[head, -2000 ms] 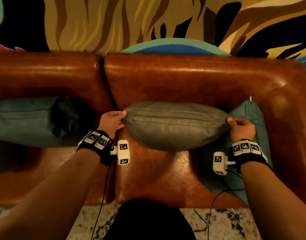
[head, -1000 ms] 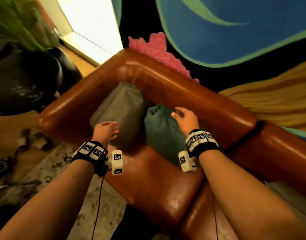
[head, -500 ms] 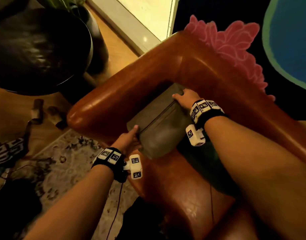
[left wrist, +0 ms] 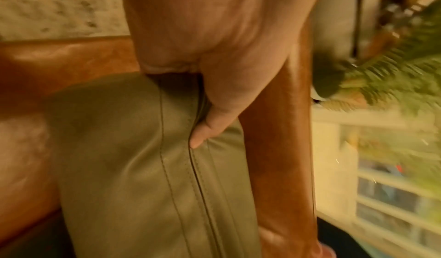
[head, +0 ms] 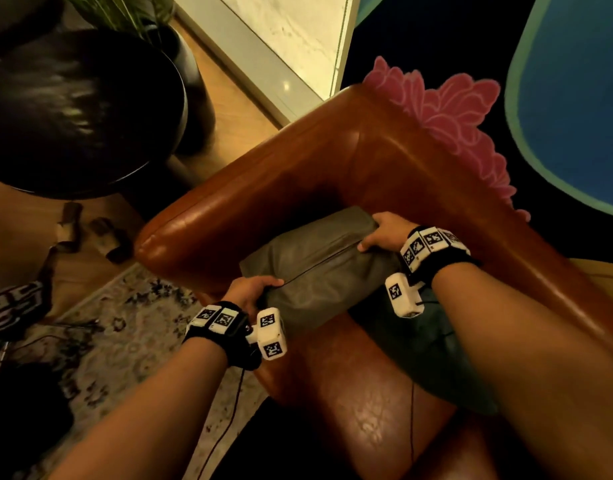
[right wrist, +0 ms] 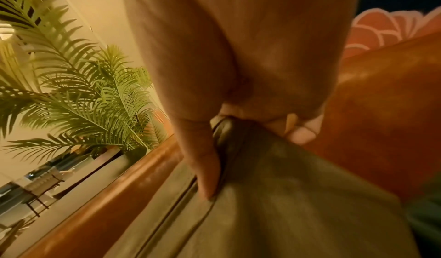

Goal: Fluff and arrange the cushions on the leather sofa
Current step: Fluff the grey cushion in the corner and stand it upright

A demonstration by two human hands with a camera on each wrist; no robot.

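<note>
Grey cushion (head: pixel 319 271) pinched endwise between both hands' fingers (left wrist: pixel 203 135).

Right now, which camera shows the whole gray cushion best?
The head view: the gray cushion shows nearly whole, with the left hand and right hand gripping opposite ends. The left wrist view shows one end and the seam; the right wrist view shows a bunched corner.

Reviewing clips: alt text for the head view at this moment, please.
Both hands grip a grey-green leather cushion by opposite ends, left hand near, right hand far, in the corner of a brown leather sofa. A dark teal cushion lies beside it under the right forearm.
</note>
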